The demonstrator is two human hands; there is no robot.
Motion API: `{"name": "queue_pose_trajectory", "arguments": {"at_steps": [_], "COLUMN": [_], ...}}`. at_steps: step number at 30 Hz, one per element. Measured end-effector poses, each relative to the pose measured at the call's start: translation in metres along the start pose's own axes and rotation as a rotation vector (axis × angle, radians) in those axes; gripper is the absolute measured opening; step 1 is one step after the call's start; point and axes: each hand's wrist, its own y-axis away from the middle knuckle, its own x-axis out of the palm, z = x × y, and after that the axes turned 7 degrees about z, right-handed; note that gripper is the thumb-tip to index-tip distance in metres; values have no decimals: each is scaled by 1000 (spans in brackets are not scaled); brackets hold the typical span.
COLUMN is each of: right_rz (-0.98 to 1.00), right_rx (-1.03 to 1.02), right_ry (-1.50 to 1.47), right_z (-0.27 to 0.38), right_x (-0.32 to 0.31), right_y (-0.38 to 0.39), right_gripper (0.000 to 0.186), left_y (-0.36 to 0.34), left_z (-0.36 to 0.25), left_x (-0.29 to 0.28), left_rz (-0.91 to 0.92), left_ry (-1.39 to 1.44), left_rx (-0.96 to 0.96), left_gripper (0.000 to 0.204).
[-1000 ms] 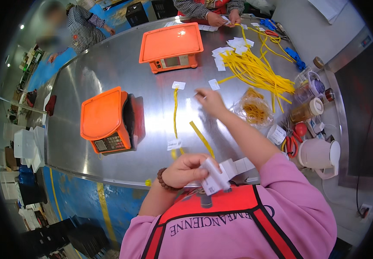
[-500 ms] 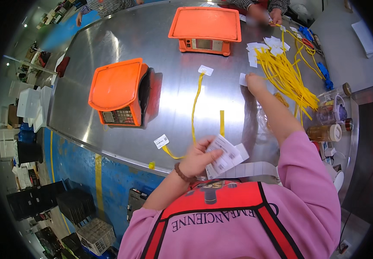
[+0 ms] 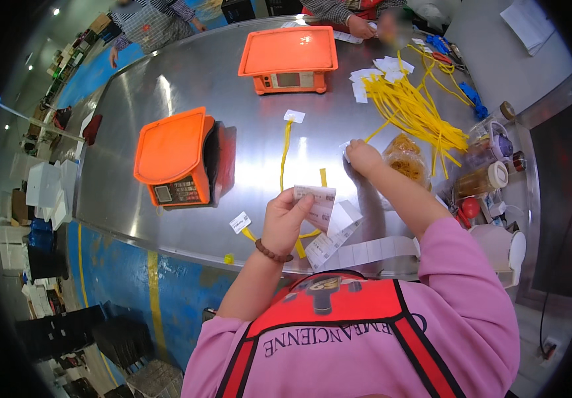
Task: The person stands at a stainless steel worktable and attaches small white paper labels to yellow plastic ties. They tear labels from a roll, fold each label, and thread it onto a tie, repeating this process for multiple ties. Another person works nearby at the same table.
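Note:
My left hand (image 3: 282,222) is closed on a folded strip of printed white labels (image 3: 314,208), which trails toward the near table edge. My right hand (image 3: 364,156) pinches a small white tag (image 3: 345,150) at the end of a yellow strap, left of a bag of rubber bands (image 3: 406,162). A tagged yellow strap (image 3: 286,151) lies on the steel table (image 3: 114,171), and another white tag (image 3: 239,223) lies near the front edge. A pile of yellow straps (image 3: 412,116) with white tags spreads at the right.
Two orange scales (image 3: 287,53) stand at the back and left. Jars (image 3: 495,175), a pitcher (image 3: 506,252) and scissors (image 3: 442,58) line the right side. A co-worker's hand (image 3: 359,26) works at the far edge; another person (image 3: 157,26) stands at the far left.
My right hand has reached forward to the tag by the strap pile, closed on it and drawn it a little nearer. My left hand has risen with the label strip.

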Motion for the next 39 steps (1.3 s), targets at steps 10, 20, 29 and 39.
{"name": "queue_pose_trajectory", "arguments": {"at_steps": [10,20,29,39], "right_rz": [88,-59,-318,-370], "right_rx": [-85,115,-43,-13], "right_ry": [47,-314,-2007,-2125], "right_z": [18,40,136,135], "right_x": [-10,-21,-141,-131], "right_y": [37,37,110,131], "right_gripper": [14,17,25,29], "left_y": [18,18,1,-2], "left_z": [1,2,14,3], "left_x": [1,9,14,27], "left_rz": [-10,127,-5,-29], "left_ry": [90,62,312,100], "left_rx": [37,-46,54,64], "left_gripper": [18,15,13,14]}}
